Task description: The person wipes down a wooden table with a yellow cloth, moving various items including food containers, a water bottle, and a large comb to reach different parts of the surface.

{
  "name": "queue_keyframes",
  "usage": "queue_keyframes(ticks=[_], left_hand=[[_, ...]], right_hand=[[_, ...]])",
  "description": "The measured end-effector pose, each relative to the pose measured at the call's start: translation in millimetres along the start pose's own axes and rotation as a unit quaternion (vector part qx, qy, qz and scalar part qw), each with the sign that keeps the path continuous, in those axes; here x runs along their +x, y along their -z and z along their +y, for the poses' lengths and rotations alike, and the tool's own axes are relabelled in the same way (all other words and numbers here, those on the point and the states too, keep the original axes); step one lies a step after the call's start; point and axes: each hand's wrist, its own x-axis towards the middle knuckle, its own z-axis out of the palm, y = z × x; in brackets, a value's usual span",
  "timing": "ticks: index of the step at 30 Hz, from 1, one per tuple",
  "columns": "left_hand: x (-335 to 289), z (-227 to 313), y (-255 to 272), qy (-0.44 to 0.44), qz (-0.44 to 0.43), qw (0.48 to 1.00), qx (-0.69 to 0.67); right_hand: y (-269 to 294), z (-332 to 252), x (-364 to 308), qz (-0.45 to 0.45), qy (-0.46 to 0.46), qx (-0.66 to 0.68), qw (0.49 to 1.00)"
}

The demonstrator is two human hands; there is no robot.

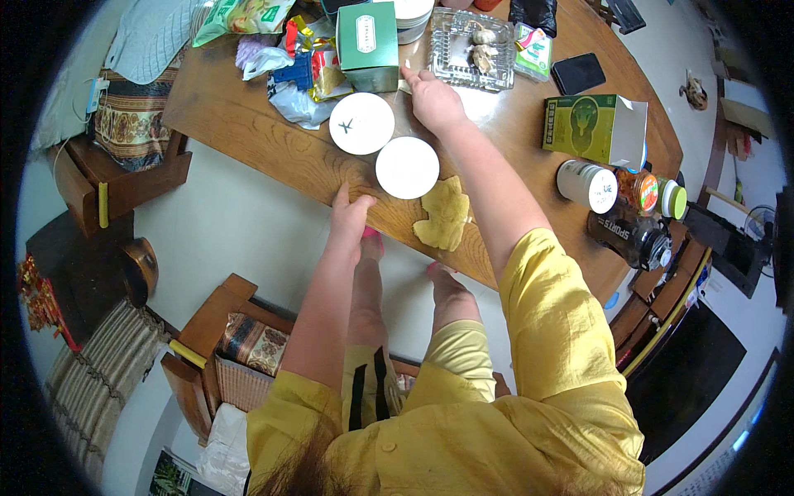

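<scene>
Two white discs (408,168): on the bench (529,165), near its edge, touching or nearly so; watching remotely, I place the plain one between 4 and 5 o'clock of the one bearing a dark mark.
Right hand (434,103): about 1 o'clock from the plain disc, index finger stretched toward 11, remaining fingers curled in; whether they grip anything, I cannot tell.
Left hand (351,217): near 8 o'clock from the plain disc, by the bench edge, thumb and forefinger spread apart; I see nothing held.
Green box (367,50): 12 o'clock from the marked disc, just beside the right fingertip.
Yellow cloth (442,213): between 4 and 5 o'clock of the plain disc, close to it.
Clear tray (447,76): 1 o'clock from the right hand, garlic bulbs (483,58) inside.
Phone (577,74): between 2 and 3 o'clock of that hand, dark face up.
</scene>
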Motion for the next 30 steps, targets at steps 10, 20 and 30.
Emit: queue_keyframes(ticks=[10, 20, 30], left_hand=[[27, -36, 9, -0.028, -0.004, 0.998, 0.054], [-5, -73, -23, -0.089, 0.028, 0.994, -0.062], [-44, -60, -93, -0.026, -0.195, 0.93, -0.31]], right_hand=[[-9, 30, -92, 0.057, -0.057, 0.066, 0.995], [-5, 37, -168, 0.163, -0.106, 0.331, 0.923], [22, -11, -236, 0.232, -0.055, 0.292, 0.926]])
